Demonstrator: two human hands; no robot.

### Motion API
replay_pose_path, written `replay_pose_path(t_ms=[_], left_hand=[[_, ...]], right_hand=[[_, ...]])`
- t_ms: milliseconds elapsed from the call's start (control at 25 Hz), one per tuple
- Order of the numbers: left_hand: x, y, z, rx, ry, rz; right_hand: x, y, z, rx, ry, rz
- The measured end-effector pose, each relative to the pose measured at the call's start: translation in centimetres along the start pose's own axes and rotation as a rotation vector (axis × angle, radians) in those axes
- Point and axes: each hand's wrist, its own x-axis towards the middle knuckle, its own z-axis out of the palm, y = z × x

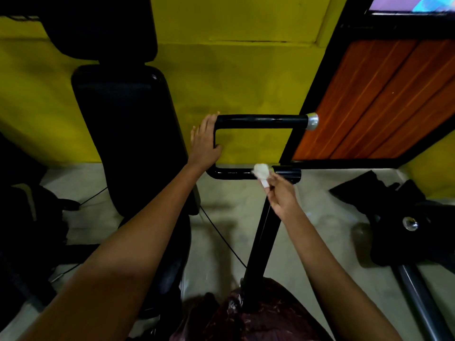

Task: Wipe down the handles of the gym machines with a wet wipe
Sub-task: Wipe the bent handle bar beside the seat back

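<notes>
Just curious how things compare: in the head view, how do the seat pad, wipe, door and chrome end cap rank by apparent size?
Largest to smallest, as they look:
1. Door and seat pad: similar, and both are partly cut off or hidden, so unranked
2. Wipe
3. Chrome end cap, only slightly smaller than the wipe

Gym, padded machine seat [128, 134], black steel handle [261, 118], yellow wall [234, 77]

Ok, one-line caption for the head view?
Left hand steadies the black U-shaped handle while the right hand presses a white wet wipe against its lower bar.
</notes>
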Motion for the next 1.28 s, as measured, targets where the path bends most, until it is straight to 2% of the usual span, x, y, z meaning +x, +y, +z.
replay_pose_path(t_ms=[80, 120, 160, 240, 280, 360, 520, 640, 680, 760, 840, 960, 1080, 1200, 1280], left_hand=[[0.0, -0.2, 0.0, -0.008, 0.012, 0.006], [-0.1, -0.2, 0.0, -0.009, 0.011, 0.008], [-0.1, -0.1, -0.1, -0.008, 0.001, 0.007], [-0.1, -0.1, -0.4, 0.011, -0.037, 0.003], [0.0, -0.1, -0.6, 0.030, -0.057, 0.003], [0.0, -0.2, -0.9, 0.060, -0.093, 0.003], [0.0, 0.2, -1.1, 0.016, -0.137, -0.002], [-0.8, 0.4, -1.1, 0.127, -0.109, -0.004], [-1.7, 0.3, -0.7, 0.237, -0.063, 0.006], [-4.6, -0.2, 0.9, 0.442, -0.003, 0.069], [-7.4, -0.7, 3.0, 0.561, -0.113, 0.151], [-8.9, -1.2, 4.8, 0.691, -0.333, 0.149], [-9.0, -1.1, 5.3, 0.763, -0.392, 0.096], [-9.5, -0.4, 5.8, 0.725, -0.420, 0.002], [-9.5, 0.1, 6.2, 0.686, -0.423, -0.048]], right_hand=[[0.2, -1.5, 0.6, -0.557, 0.068, -0.523], [0.3, -1.8, 1.0, -0.856, 0.044, -0.767], [0.5, -1.6, 1.3, -1.141, -0.026, -0.902], [1.2, -0.3, 1.8, -1.558, -0.109, -0.873], [1.3, 0.5, 2.1, -1.614, -0.107, -0.838], [1.3, 1.4, 3.3, -1.556, -0.127, -0.822], [0.5, 2.2, 5.6, -1.441, -0.342, -0.861], [1.2, 0.5, 4.3, -1.799, -0.372, -0.848], [1.7, -0.6, 3.6, -1.920, -0.341, -0.829], [2.2, -2.6, 2.7, -2.006, -0.240, -0.753], [2.1, -2.8, 3.1, -1.970, -0.225, -0.740], [1.8, -1.9, 4.4, -1.871, -0.375, -0.745], [3.1, -3.7, 3.4, -1.926, -0.376, -0.676], [3.8, -4.9, 2.8, -1.973, -0.259, -0.623], [3.2, -4.0, 4.0, -1.942, -0.280, -0.638]])
